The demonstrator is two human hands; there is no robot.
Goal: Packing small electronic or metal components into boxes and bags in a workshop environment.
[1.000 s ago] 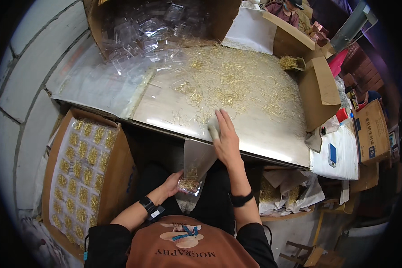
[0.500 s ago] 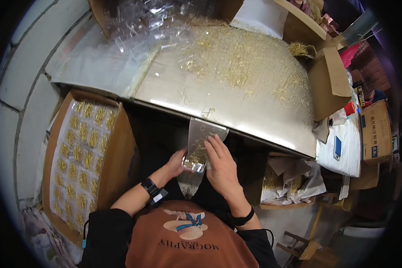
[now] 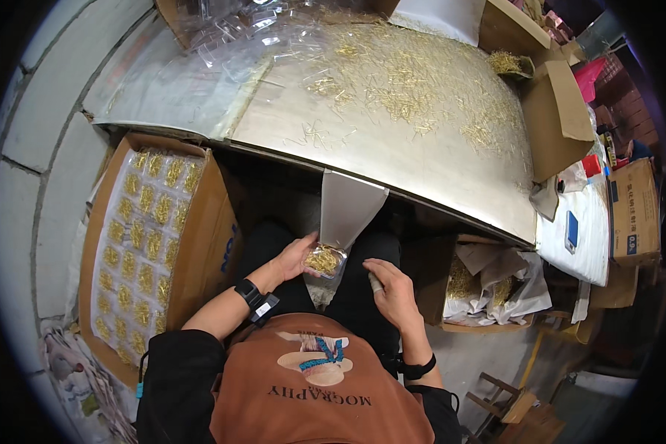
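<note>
My left hand (image 3: 297,257) is closed around the side of a small clear plastic box (image 3: 336,271) filled with thin gold-coloured wire pieces. The box sits at the lower end of a pale metal chute (image 3: 348,203), which slopes down from the table's front edge. Over my right thigh, my right hand (image 3: 397,294) is apart from the box, its fingers loosely stretched and holding nothing; one finger has a pale wrap. On the metal tabletop (image 3: 274,152) lie many loose gold wire pieces (image 3: 403,92), some of them hook-shaped.
Rows of filled clear boxes lie in a cardboard carton (image 3: 214,222) at left. Empty clear boxes (image 3: 233,33) are heaped at the back left. A scoop (image 3: 512,66) of gold pieces rests at back right. Another carton (image 3: 488,325) stands below the table, right; a blue phone-like object (image 3: 571,231) lies above.
Gold pieces on the chute have slid down into the box, leaving its surface bare. My right hand has moved off the chute, down and to the right. My left hand still holds the box.
</note>
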